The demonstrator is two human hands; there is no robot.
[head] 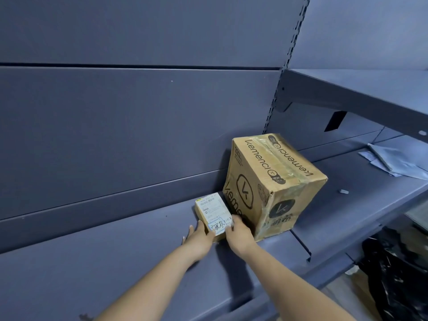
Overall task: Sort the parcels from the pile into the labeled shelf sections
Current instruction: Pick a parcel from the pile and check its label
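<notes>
A small flat cardboard parcel [212, 213] with a white shipping label on top lies on the grey metal shelf [129, 246]. My left hand [199, 239] grips its near left corner, and my right hand [238, 235] holds its near right corner. Right beside it, touching or nearly touching, stands a large brown cardboard box [271, 184] with black printed logos and clear tape, pushed back against the shelf's rear panel.
A slotted upright [281, 72] divides this bay from the right one. An upper shelf [361, 93] juts out at the right. Papers and a spiral notebook [393, 162] lie on the right bay's shelf. Black plastic bags [398, 274] sit low at the right.
</notes>
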